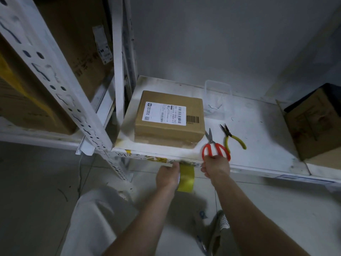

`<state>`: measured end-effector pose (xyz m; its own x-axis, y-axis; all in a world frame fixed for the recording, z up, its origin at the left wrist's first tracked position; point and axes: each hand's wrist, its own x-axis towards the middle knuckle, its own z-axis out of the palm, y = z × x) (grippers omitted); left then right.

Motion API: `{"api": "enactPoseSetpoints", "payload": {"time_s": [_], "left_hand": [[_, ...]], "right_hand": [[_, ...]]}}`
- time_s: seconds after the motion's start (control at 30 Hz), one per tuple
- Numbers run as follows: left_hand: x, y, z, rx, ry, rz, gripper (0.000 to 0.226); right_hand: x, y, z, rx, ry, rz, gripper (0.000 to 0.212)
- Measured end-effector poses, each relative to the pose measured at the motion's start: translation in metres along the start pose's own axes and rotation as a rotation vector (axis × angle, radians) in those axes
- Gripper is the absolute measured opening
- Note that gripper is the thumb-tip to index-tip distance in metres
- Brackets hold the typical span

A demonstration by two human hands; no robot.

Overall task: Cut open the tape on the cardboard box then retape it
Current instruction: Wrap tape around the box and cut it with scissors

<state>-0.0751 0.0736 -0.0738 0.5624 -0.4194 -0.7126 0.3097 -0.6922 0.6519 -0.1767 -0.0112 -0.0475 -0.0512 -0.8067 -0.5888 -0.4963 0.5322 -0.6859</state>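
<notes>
A small cardboard box (168, 119) with a white shipping label lies flat on the white shelf (258, 137), near its left post. Red-handled scissors (215, 146) lie just right of the box, blades pointing away from me. My right hand (215, 168) is at the shelf's front edge with its fingers at the red handles. My left hand (167, 177) is below the shelf edge and holds a roll of yellow tape (186, 179).
Yellow-handled pliers (232, 137) lie right of the scissors. A clear plastic tub (217, 99) stands behind them. An open cardboard box (317, 122) sits at the shelf's right end. A white perforated post (60, 76) and big cartons stand on the left.
</notes>
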Motion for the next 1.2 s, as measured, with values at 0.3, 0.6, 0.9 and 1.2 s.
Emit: {"api": "enactPoseSetpoints", "payload": {"time_s": [0.3, 0.6, 0.9, 1.2], "left_hand": [[0.000, 0.018, 0.030, -0.109, -0.054, -0.075, 0.026], [0.016, 0.032, 0.030, -0.165, -0.211, -0.295, 0.033], [0.008, 0.045, 0.036, -0.226, -0.099, -0.208, 0.017], [-0.022, 0.040, 0.000, -0.036, -0.188, 0.298, 0.011]], "right_hand": [[-0.003, 0.014, 0.004, 0.001, -0.134, 0.048, 0.015], [0.003, 0.010, 0.009, -0.025, -0.081, 0.027, 0.018], [0.004, 0.002, 0.000, 0.094, -0.094, 0.049, 0.027], [-0.004, -0.006, -0.006, 0.276, -0.432, 0.004, 0.071]]}}
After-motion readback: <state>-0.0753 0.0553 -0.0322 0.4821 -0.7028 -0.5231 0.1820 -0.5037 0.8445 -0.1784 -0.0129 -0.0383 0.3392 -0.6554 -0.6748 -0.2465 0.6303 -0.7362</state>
